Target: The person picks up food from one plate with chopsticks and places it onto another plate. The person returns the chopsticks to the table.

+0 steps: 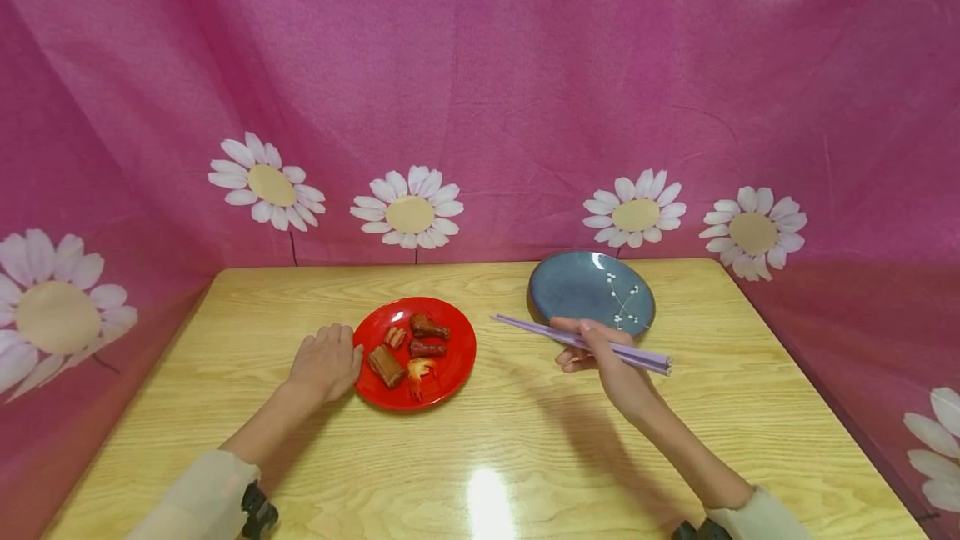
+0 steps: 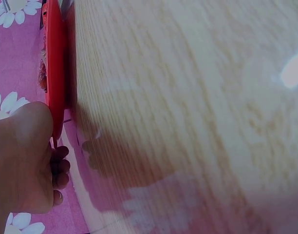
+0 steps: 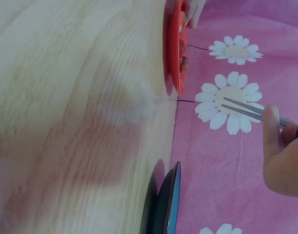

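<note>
At the left rim of a red plate (image 1: pixel 457 357), my left hand (image 1: pixel 324 363) grips the edge; in the left wrist view the thumb lies at the rim and the fingertips (image 2: pixel 60 168) curl in below it. The plate bears several food pieces: a brown drumstick (image 1: pixel 430 326), a dark red piece (image 1: pixel 427 348), a ribbed brown block (image 1: pixel 386 367), a small striped piece (image 1: pixel 395 337) and an orange piece (image 1: pixel 422 369). Purple chopsticks (image 1: pixel 532 327) are held in my right hand (image 1: pixel 611 361), raised above the table. Their tips point left towards the red plate, slightly apart in the right wrist view.
Behind my right hand, a blue plate (image 1: pixel 573 286) with a white blossom pattern stands near the table's back edge. The wooden table (image 1: pixel 390 473) is bordered by a pink cloth (image 1: pixel 480 90) with large white flowers at the back and sides.
</note>
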Demonstrator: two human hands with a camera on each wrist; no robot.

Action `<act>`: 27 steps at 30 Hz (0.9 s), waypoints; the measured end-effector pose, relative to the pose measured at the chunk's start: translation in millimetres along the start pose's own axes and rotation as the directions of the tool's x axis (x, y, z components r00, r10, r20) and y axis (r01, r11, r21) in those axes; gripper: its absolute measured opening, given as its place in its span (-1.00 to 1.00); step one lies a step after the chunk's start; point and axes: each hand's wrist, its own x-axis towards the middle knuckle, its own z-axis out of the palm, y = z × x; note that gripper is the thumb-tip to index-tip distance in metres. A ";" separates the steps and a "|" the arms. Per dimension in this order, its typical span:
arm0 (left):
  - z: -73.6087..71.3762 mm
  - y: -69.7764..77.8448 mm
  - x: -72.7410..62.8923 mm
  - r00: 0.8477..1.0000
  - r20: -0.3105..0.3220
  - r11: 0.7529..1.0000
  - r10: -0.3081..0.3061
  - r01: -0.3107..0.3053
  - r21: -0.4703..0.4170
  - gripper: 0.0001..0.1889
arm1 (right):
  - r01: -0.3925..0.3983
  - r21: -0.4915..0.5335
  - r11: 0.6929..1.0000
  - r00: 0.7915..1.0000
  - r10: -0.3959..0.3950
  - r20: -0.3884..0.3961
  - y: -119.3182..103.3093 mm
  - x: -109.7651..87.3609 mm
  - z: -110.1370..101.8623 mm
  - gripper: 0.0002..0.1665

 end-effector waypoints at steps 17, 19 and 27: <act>-1.9 1.5 -0.3 1.000 0.014 1.000 -0.012 0.013 -0.012 -0.75 | -0.024 -0.052 0.998 0.997 0.020 -0.076 6.2 20.5 3.9 -0.77; -2.2 1.6 -0.3 1.000 0.014 1.000 -0.012 0.012 -0.011 -0.76 | -0.034 -0.053 0.998 0.997 0.030 -0.072 7.6 23.2 4.3 -0.79; -1.3 0.6 0.6 1.000 0.028 1.000 -0.013 0.013 -0.003 -0.75 | -0.037 -0.049 0.998 0.999 0.036 -0.028 13.2 33.0 10.8 -0.82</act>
